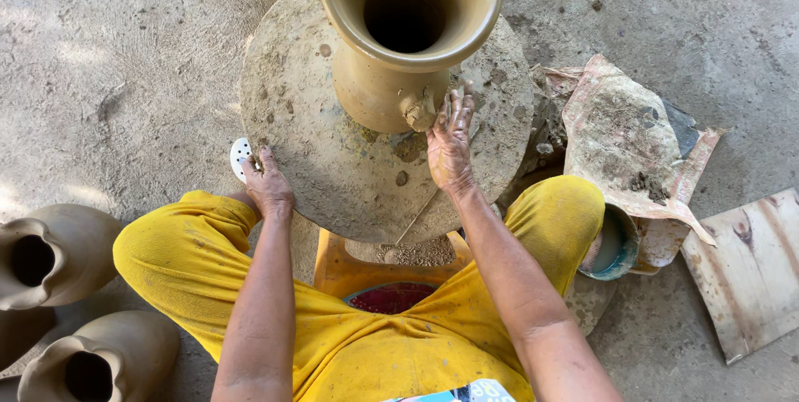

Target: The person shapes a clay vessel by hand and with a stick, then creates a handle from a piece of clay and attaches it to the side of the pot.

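A tall wet clay vase [399, 44] with a wide flared mouth stands on a round, clay-smeared wheel disc [333, 161]. My right hand [450, 142], coated in clay, lies flat with fingers spread against the vase's base, by a small lump of clay [419, 111] stuck to the wall. My left hand [268, 186] grips the near-left rim of the disc. I sit with yellow-clad knees on either side of the wheel.
Two unfired clay pots [50, 256] [100, 360] lie at the left. A crumpled clay-stained sack [632, 144], a small bowl of water [612, 244] and a wooden board [749, 273] sit at the right. An orange stool [366, 273] is under the wheel.
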